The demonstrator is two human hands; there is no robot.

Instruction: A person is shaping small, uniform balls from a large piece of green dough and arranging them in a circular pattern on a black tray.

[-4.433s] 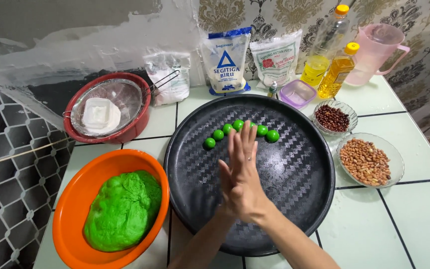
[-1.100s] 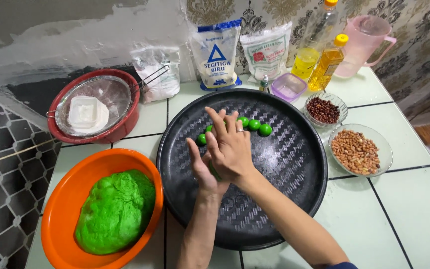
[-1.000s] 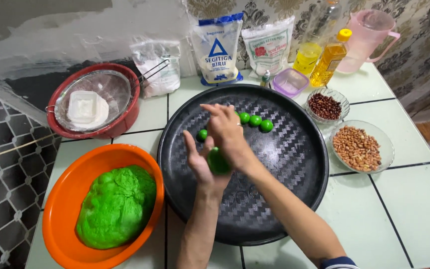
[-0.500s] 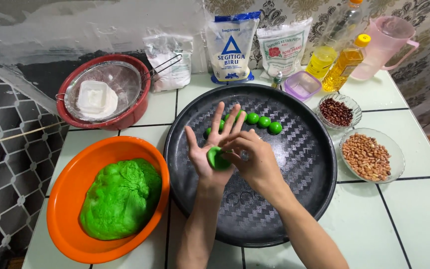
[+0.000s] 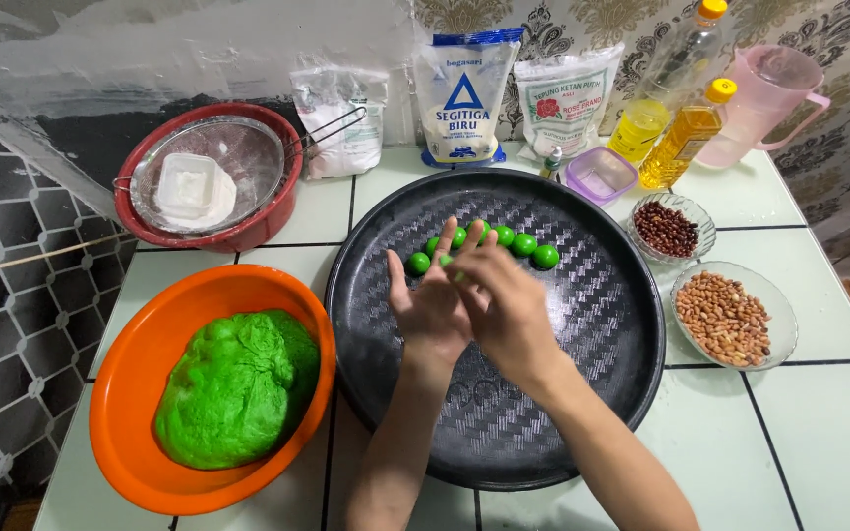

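Note:
My left hand is held palm up over the round black tray. My right hand lies flat across it, pressing a small piece of green dough between the palms; the piece is hidden. A curved row of several small green dough balls sits on the tray just beyond my fingertips. The big lump of green dough rests in the orange bowl to my left.
A red bowl with a sieve and a white tub stands at back left. Flour bags, two oil bottles, a pink jug and a small purple tub line the back. Glass bowls of red beans and peanuts sit at right.
My right hand lifted off, showing a green dough piece on the left palm, then came back down flat over it. The hands shifted slightly toward me.

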